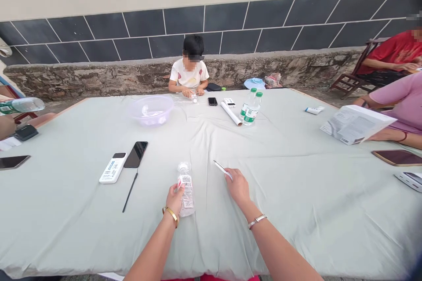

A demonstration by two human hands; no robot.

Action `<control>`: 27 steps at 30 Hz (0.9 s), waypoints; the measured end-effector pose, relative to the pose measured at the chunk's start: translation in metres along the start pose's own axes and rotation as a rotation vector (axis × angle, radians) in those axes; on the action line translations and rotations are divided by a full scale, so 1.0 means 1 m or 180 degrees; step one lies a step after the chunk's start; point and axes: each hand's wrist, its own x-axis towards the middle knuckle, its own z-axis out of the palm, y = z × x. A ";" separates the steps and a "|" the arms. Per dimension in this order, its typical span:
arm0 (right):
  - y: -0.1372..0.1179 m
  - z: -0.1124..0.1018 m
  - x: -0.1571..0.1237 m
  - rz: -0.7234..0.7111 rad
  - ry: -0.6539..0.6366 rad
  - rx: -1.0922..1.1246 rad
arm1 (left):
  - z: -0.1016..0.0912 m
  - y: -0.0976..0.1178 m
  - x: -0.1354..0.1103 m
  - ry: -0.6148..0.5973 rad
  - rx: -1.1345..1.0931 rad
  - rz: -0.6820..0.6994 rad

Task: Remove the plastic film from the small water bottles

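While a remote (113,167), phone (136,154) and black stick (130,192) lie just left, the left hand (174,199) is wrapped round a small bottle (185,186) by the desk's (99,237) near edge; the right hand (238,188) pinches a thin pen (221,168), its tip apart from the bottle, not yet touching. Bare cloth (323,210) lies open rightward.

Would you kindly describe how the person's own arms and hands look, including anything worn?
Both forearms are bare, with no sleeves or gloves showing. The left hand has a gold bangle at its wrist; the right hand has a thin silver bracelet.
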 end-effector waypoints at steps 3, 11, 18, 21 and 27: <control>0.008 0.017 0.000 -0.0068 0.0078 -0.0503 | -0.001 -0.003 0.002 -0.0021 0.0019 0.0014; -0.061 0.034 -0.038 -0.0264 -0.0545 0.1041 | -0.005 -0.025 0.012 0.0097 0.0232 0.0500; -0.097 0.062 -0.045 -0.0062 -0.0614 0.1532 | -0.011 -0.037 0.012 0.0094 0.0211 0.0800; -0.084 0.060 -0.041 0.0011 -0.0358 0.1631 | -0.011 -0.031 0.006 0.0073 -0.0067 0.0740; -0.069 0.048 -0.040 0.0962 -0.0826 0.2468 | -0.018 -0.007 -0.007 -0.0342 -0.0902 0.0272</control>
